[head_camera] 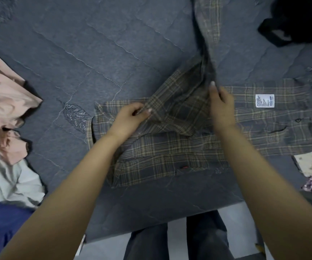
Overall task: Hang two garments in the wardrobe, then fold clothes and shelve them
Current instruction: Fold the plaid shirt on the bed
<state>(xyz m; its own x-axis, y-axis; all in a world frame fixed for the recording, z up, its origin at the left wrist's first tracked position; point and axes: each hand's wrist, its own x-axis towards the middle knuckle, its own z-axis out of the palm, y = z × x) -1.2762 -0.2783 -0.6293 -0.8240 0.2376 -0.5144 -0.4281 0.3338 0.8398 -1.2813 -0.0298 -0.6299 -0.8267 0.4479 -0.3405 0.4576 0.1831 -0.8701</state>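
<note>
Care label on plaid shirt, text unreadable

White care label (264, 100) sewn inside the grey plaid shirt (170, 152), right part; rows of tiny dark print plus a blue block at its right edge, all too small and blurred to read. No other text, brand or numbers legible anywhere.

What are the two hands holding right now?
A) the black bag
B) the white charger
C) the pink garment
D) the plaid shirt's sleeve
D: the left hand and right hand both pinch the sleeve of the plaid shirt, which lies spread on the grey quilt.
</note>
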